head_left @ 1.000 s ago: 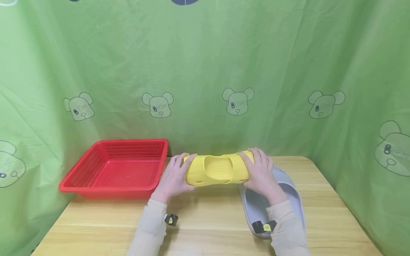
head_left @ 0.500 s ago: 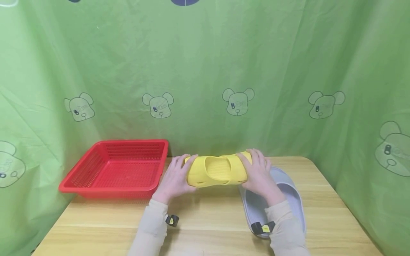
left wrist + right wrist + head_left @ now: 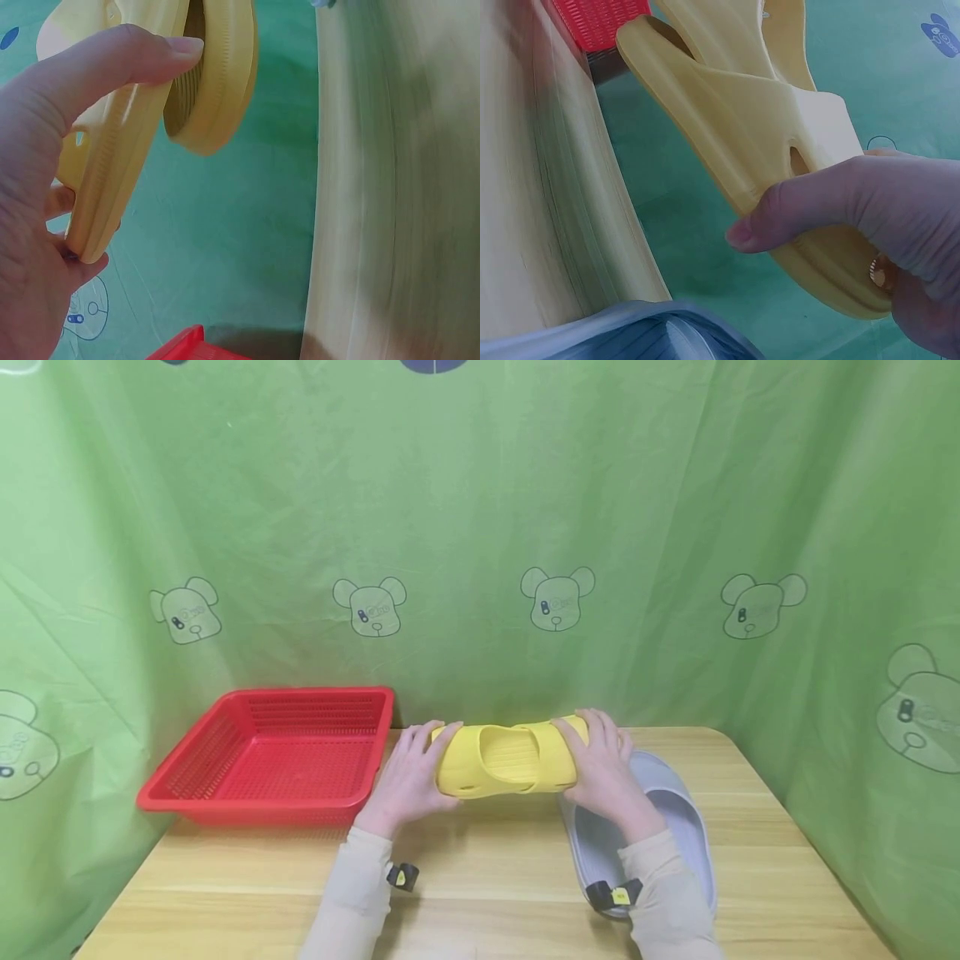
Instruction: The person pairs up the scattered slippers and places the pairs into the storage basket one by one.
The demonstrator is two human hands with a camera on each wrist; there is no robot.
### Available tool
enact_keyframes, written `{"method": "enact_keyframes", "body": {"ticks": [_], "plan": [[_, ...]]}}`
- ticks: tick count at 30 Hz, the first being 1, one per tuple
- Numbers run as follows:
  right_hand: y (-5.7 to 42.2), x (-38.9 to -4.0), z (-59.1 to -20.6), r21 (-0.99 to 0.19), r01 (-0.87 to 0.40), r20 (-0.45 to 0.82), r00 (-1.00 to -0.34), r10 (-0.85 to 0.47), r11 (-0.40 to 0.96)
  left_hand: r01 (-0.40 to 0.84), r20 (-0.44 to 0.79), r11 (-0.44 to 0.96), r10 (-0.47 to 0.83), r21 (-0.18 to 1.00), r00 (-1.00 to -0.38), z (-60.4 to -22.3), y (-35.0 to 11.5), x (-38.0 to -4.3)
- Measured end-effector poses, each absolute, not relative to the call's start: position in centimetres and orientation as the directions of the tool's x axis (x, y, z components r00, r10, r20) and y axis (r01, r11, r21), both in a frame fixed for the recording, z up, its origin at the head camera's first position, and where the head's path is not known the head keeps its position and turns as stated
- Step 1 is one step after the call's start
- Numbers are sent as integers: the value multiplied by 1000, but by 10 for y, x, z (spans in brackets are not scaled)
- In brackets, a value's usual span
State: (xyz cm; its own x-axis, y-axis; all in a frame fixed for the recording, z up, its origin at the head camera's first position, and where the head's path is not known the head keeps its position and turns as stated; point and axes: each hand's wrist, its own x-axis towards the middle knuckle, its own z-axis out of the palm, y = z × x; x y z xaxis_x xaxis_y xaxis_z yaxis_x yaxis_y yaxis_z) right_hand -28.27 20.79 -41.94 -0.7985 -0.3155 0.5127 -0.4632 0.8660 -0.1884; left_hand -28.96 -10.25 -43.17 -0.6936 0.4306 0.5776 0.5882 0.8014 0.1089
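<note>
By the fingers and thumb of the left hand [image 3: 408, 775], one end of the yellow slippers [image 3: 510, 760] is being gripped, while the other end is being clamped by those of the right hand [image 3: 607, 770]. The pair is being held above the wooden table [image 3: 480, 877], with the red basket [image 3: 255, 814] being flanked by the left arm and the grey footwear [image 3: 600, 847] being partly covered by the right.

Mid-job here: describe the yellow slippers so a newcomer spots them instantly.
Find the wooden table before the green curtain. Above it, left hand and right hand grip the yellow slippers between them. Yellow and lifted, they stand apart from the red basket and grey slipper on the table.
</note>
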Motion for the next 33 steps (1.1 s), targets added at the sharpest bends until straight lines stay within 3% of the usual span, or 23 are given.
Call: {"method": "enact_keyframes", "body": {"ticks": [14,24,33], "plan": [[205,-284,-421,-222,-474,517,-798,-310,852,589,583,800,429,109,-690,-434,-97,-290],[205,-285,-424,-210,-482,543,-781,-309,850,505,508,850,371,153,-778,-432,-93,-287],[199,-283,-424,-198,-451,524,-799,-295,870,498,544,859,363,119,-757,-433,-93,-288]]}}
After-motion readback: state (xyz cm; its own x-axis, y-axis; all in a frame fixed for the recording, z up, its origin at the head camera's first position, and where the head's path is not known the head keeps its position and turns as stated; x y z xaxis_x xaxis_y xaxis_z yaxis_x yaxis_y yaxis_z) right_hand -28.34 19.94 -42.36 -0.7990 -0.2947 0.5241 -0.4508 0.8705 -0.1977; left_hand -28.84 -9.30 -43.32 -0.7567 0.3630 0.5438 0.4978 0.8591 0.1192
